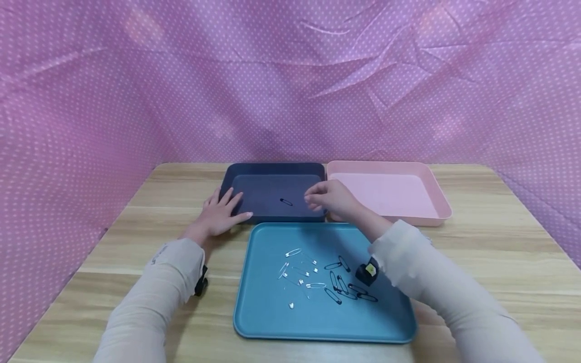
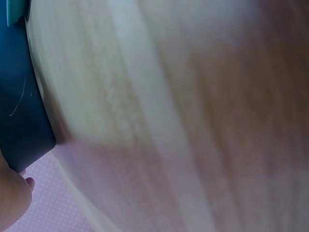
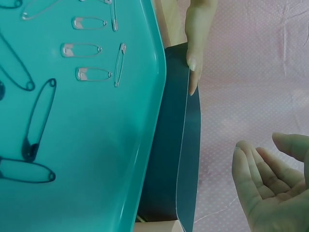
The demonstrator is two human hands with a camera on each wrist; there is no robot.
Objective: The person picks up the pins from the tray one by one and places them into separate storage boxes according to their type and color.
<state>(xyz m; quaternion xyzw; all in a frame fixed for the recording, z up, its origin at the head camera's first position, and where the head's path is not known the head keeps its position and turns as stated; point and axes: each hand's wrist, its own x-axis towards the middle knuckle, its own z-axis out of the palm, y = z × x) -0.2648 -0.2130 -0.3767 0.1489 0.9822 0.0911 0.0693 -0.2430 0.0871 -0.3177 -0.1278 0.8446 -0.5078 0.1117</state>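
My left hand (image 1: 219, 214) rests with spread fingers on the near left corner of the navy tray (image 1: 254, 220). Part of that hand (image 2: 14, 200) shows beside the tray's wall in the left wrist view. Inside the navy tray lies one black safety pin (image 1: 286, 202). Over the tray's right end hovers my right hand (image 1: 333, 198), its fingers loosely bent; in the right wrist view the thumb of this hand (image 3: 273, 188) stands apart from the fingers, with nothing between them. Nearer to me, a teal tray (image 1: 268, 322) carries several silver safety pins (image 1: 315, 285) and several black safety pins (image 1: 333, 296).
A pink tray (image 1: 438, 201) stands to the right of the navy one, behind the teal tray. All three are on a wooden table (image 1: 490, 242). Pink dotted cloth (image 1: 290, 101) hangs behind and at both sides.
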